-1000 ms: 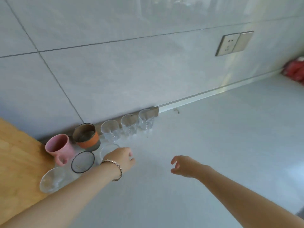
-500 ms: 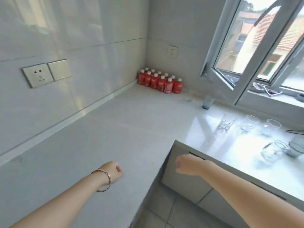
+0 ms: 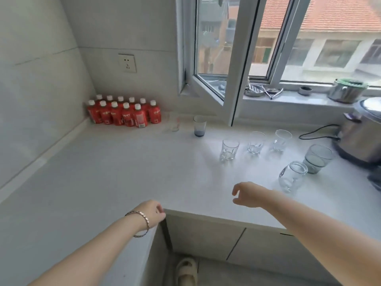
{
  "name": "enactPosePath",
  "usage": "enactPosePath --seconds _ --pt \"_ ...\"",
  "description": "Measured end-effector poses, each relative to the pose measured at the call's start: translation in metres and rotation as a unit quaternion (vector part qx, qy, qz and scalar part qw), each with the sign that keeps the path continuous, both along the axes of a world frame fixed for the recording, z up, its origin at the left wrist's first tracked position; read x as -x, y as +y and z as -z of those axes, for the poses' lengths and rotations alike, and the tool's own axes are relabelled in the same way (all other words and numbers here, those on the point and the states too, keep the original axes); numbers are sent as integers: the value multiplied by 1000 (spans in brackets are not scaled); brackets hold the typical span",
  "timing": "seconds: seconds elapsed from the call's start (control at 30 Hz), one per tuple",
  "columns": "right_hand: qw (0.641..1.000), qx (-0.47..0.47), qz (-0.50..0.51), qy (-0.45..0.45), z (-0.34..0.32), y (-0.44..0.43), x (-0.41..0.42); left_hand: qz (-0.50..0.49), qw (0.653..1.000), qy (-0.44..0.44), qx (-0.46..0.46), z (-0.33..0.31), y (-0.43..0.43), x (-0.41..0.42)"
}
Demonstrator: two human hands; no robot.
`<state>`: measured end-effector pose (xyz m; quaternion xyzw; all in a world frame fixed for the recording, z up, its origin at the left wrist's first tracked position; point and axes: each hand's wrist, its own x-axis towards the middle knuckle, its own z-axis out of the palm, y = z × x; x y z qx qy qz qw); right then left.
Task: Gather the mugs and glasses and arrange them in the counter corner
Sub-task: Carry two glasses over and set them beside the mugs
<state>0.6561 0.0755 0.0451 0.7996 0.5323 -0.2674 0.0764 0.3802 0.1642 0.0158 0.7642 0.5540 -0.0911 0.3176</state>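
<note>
My right hand [image 3: 248, 195] hovers over the table [image 3: 123, 172], fingers spread and empty, ready to take the round glass [image 3: 291, 176] nearby; my left hand [image 3: 151, 211] hangs loosely curled, empty.

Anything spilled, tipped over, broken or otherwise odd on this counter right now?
Nothing stands out. The three clear glasses below the window, the grey glass, the jar and the blue-based tumbler all stand upright on the counter, with no spill or breakage visible.

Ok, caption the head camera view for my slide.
Empty left hand and right hand at the white counter, clear glasses scattered near the window, red bottles in the corner.
</note>
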Motion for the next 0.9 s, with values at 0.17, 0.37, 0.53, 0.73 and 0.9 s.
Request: enactPosePath --seconds 0.17,0.37,0.53,0.73,0.9 --pt "994 -33 102 2 23 69 -48 32 999 5 10 12 103 -57" --pt "948 -128 289 40 33 161 -93 56 998 8 25 21 196 -108" --pt "922 -130 357 70 61 222 -113 40 998 -20 43 38 231 -127" --pt "933 -135 328 57 84 237 -124 3 999 -24 46 49 240 -127" --pt "956 -139 230 114 80 244 -109 -42 998 -37 35 42 261 -131"
